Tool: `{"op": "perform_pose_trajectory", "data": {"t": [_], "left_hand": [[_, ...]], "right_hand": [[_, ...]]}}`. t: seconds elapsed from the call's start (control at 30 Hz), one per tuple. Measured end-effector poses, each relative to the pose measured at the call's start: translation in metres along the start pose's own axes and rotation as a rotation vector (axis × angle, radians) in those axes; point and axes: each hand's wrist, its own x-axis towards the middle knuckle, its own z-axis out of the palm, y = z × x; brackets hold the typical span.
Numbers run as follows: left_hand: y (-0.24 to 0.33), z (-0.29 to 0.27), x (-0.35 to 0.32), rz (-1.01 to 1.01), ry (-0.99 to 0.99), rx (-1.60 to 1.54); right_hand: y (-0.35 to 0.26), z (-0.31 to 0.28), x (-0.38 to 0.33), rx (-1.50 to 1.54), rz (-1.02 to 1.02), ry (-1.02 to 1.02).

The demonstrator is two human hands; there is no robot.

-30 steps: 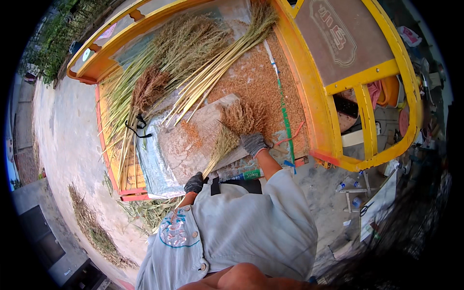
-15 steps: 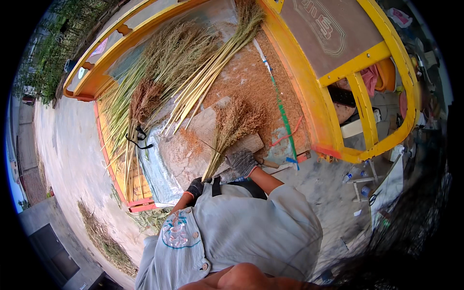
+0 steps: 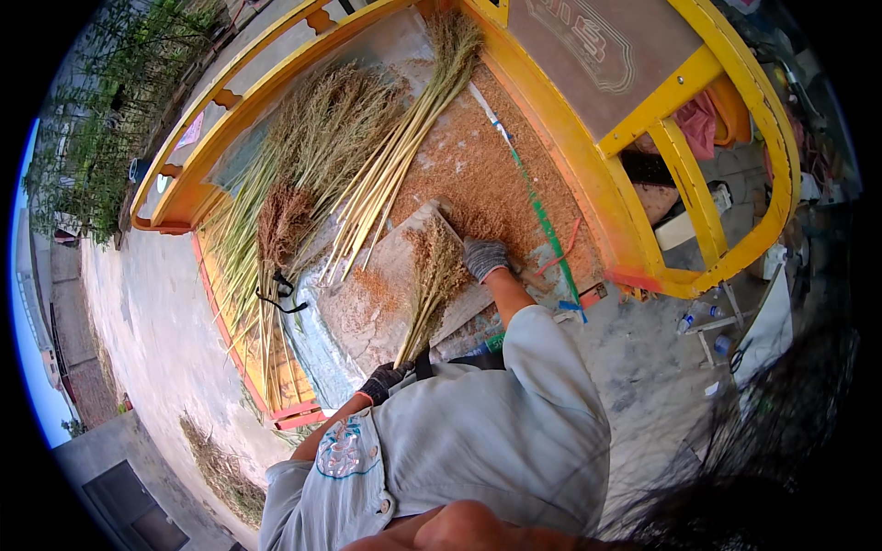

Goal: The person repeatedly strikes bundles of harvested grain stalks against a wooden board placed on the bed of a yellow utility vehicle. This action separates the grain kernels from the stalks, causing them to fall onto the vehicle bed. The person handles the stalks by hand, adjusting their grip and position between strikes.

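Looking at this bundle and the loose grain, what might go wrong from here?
The left hand seems to hold the bundle only near its lower end, so it might twist or slip. The right hand is close to the seed heads, so it might get scratched. Loose grain lies beside the board, where a sweeping arm might scatter it.

The shirt (image 3: 496,441) is loose and pale grey-blue, with wide sleeves (image 3: 547,344), round buttons (image 3: 385,505) and a round blue-and-pinkish picture (image 3: 347,447) on it. The left hand (image 3: 383,379) and right hand (image 3: 485,259) wear dark grey gloves (image 3: 480,252), and the left glove (image 3: 378,384) has an orange edge (image 3: 367,399).
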Motion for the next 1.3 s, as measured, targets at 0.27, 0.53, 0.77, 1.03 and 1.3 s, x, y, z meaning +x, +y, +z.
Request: {"op": "perform_pose_trajectory", "data": {"t": [0.27,0.53,0.77,1.03,1.3], "left_hand": [[-0.044,-0.024,-0.06,0.118,-0.01,-0.07],[-0.057,-0.025,-0.044,0.07,-0.045,-0.064],[0.007,-0.02,-0.004,0.161,-0.035,0.049],[-0.019,-0.007,0.025,0.038,-0.149,-0.072],[-0.038,-0.008,0.035,0.124,-0.178,-0.217]], "right_hand": [[0.044,-0.012,0.038,0.033,0.088,0.013],[0.046,-0.045,-0.018,0.24,0.235,0.314],[-0.005,0.005,-0.111,0.042,-0.296,0.752],[-0.032,0.076,-0.036,0.031,-0.269,0.016],[-0.024,0.033,-0.006,0.047,-0.18,-0.039]]}}
